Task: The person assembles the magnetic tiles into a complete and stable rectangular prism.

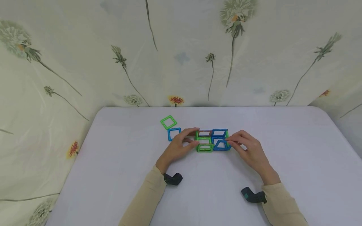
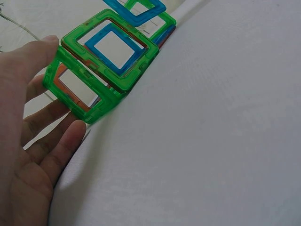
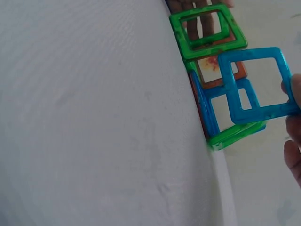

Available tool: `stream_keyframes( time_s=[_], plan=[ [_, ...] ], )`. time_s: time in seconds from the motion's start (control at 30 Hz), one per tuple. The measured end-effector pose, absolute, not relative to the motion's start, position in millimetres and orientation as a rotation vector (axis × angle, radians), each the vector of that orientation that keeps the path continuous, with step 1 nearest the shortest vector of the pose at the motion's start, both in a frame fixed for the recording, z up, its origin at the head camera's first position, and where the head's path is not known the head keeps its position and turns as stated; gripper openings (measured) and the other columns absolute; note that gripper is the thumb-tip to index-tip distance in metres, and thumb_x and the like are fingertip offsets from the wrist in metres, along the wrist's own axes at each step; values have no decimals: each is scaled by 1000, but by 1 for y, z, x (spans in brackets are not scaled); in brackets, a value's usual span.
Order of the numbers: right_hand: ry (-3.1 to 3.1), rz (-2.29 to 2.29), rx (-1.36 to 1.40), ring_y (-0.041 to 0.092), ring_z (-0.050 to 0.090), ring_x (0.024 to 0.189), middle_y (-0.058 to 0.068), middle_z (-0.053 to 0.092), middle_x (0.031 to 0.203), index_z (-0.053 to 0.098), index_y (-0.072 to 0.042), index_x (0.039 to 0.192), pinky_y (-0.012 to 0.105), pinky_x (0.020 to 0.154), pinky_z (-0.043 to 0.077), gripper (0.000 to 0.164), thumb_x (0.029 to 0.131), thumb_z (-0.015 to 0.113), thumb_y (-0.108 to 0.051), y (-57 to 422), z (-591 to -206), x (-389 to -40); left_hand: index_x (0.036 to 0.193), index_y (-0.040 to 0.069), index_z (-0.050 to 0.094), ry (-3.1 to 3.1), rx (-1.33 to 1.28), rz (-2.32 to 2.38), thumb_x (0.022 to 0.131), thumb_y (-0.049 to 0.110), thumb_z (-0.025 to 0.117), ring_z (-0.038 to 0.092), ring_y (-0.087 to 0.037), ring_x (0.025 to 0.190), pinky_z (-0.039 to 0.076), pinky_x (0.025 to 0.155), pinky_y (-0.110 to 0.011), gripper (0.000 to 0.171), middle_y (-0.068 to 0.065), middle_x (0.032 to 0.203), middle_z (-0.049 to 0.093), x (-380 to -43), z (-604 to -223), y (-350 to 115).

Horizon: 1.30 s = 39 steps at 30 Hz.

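Observation:
A low box-like build of magnetic tiles point(image 1: 205, 151), green and orange at the left, blue toward the right, stands on the table. My left hand point(image 1: 178, 147) grips its left end. In the left wrist view, thumb and fingers lie around the green end tile point(image 2: 84, 73). At the build's right end, my right hand point(image 1: 251, 149) pinches a blue square tile point(image 3: 227, 84) by one edge. That tile tilts over the build's blue part in the right wrist view, where only the fingertips of this hand show.
A loose green square tile point(image 1: 173, 119) and a loose blue square tile point(image 1: 169, 135) lie beyond my left hand, corners close together. The white-covered table point(image 1: 127, 150) ends at a flower-patterned cloth backdrop point(image 1: 192, 75). Both wrists wear a dark camera mount point(image 1: 173, 179).

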State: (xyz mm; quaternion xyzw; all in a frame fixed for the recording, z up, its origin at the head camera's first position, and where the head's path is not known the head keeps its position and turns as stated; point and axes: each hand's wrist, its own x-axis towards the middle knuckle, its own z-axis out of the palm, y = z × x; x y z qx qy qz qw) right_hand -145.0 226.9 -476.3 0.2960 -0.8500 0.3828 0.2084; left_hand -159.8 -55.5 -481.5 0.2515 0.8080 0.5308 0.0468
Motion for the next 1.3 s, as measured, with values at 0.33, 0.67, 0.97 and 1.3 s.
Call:
stream_keyframes(
  time_s=[0.33,0.67,0.97,1.3],
  plan=[
    [-2377,1038,825,-2,52,77,-6,60,88,73,-10,93,3,67,43,31,70,76,9,226,-477,-144,140,12,44,2461,762,1607,93,20,60,53,-27,119,51,96,-40,50,-11,133,53,-160,-480,-56],
    [-2373,992,829,-1,49,77,-5,59,88,74,-11,93,11,61,41,30,69,77,8,226,-480,-146,140,13,44,2467,751,1601,93,22,60,53,-23,119,52,95,-37,50,-8,133,53,-166,-491,-56],
    [-2370,986,848,-1,47,77,-5,59,88,74,-11,92,14,60,40,29,70,77,7,225,-483,-146,140,31,42,2491,754,1575,92,32,60,53,-10,117,51,94,-23,51,4,133,52,-177,-515,-58],
    [-2396,992,869,0,48,77,-4,56,89,74,-10,89,17,58,41,25,70,76,6,225,-485,-146,140,25,42,2496,756,1575,93,29,60,54,-13,116,52,94,-28,51,1,133,52,-174,-509,-56]
  ],
)
